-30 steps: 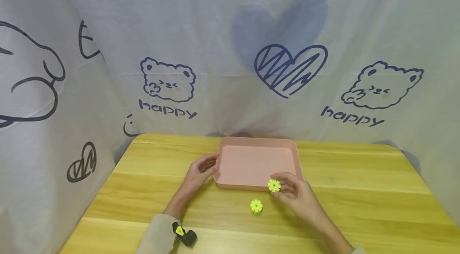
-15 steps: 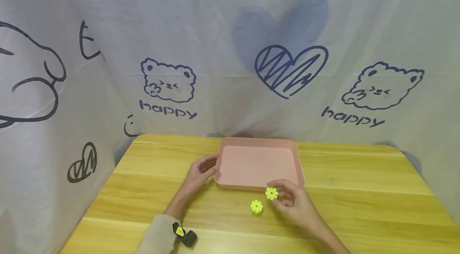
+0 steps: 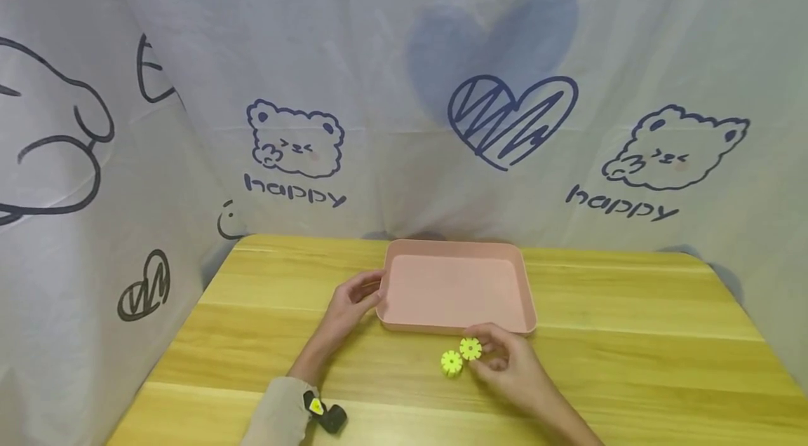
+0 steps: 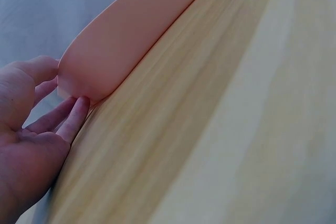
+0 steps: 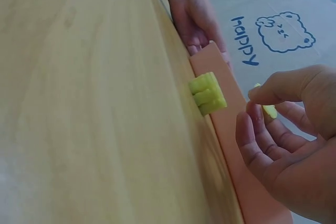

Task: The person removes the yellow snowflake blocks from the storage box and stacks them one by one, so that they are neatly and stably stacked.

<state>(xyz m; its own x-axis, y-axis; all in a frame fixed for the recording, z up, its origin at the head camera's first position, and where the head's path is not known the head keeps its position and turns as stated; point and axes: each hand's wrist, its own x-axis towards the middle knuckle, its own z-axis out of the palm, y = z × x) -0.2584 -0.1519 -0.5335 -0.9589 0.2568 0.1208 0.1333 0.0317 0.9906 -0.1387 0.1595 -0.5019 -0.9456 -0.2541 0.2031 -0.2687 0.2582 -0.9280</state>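
My right hand [image 3: 513,365] pinches a yellow-green notched plastic disc [image 3: 470,348], a snowflake-shaped building piece, between thumb and index finger. The other right-hand fingers are loosely bent in the right wrist view. Just left of that disc, a short stack of similar discs [image 5: 208,93] stands on the table before the tray; in the head view its top disc [image 3: 451,362] shows. At the pink tray [image 3: 457,327], my left hand [image 3: 349,302] touches the left outer side near the front corner with relaxed fingertips [image 4: 80,109]. The tray's inside shows a bare bottom.
The wooden table [image 3: 631,334] extends to both sides of the tray. Behind and to the left hangs a pale cloth [image 3: 404,172] printed with hearts and bears. A black strap device [image 3: 325,412] sits on my left wrist by the sleeve.
My right hand has brought its disc left and toward me, from the tray's front edge to close beside the stack. The left hand and tray have stayed in place.
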